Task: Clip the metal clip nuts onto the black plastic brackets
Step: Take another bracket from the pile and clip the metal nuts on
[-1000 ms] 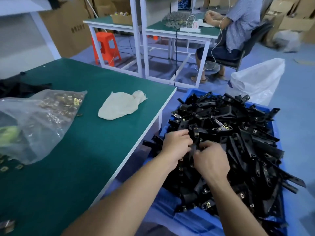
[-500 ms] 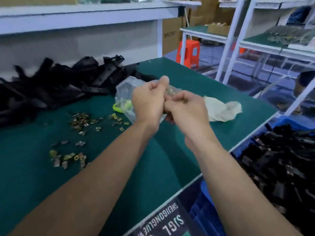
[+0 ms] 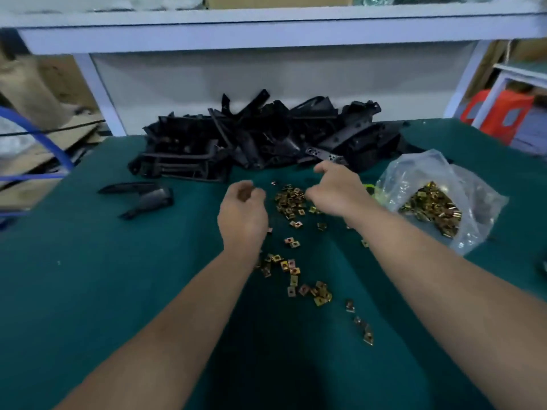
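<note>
Both hands hover apart over the loose clip nuts mid-table. The left hand is loosely curled and holds nothing. The right hand hooks downward; I can't tell if it grips anything. The brackets are heaped along the far edge, and green mat stretches wide to the left.

Here's a small factory assembly bench: a green-matted worktable under a white steel shelf frame. Black plastic brackets are heaped in bulk at the back. Brass-coloured clip nuts lie scattered loose, and more fill a clear plastic bag. Cardboard lies off to the left, and an orange plastic stool stands by another bench on the right.
</note>
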{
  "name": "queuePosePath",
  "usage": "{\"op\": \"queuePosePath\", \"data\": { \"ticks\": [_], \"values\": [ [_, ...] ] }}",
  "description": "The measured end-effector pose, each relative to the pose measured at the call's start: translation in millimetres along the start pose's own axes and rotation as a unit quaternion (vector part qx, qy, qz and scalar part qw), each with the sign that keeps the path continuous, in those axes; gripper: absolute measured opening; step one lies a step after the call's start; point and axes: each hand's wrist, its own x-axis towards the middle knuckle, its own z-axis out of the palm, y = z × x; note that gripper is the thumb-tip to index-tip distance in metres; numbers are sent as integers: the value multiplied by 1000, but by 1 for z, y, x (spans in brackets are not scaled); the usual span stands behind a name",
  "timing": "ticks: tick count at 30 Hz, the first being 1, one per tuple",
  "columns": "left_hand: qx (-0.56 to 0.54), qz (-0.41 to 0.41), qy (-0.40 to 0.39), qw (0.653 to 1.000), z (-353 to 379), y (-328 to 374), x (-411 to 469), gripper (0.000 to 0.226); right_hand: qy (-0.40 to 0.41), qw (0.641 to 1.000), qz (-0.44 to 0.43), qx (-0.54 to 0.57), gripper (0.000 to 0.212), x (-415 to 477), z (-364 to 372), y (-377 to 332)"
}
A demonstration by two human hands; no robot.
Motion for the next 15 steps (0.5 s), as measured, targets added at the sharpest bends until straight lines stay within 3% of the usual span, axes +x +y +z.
{"op": "queuePosePath", "data": {
  "ticks": [2,5,8,12,15],
  "values": [
    [86,7,-29,996,-5,-16,8,36,1,999,1,-43,70,20,9,1],
    [243,66,-122,960,-5,-27,20,66,63,990,-4,-124,69,49,13,3],
    [298,98,-183,932,4,-31,31,82,93,981,31,-168,72,80,10,6],
    [347,146,-196,905,17,-30,48,84,0,977,47,-207,78,109,10,12],
    [364,185,-193,892,24,-29,56,58,7,979,10,-204,74,117,14,18]
  ]
}}
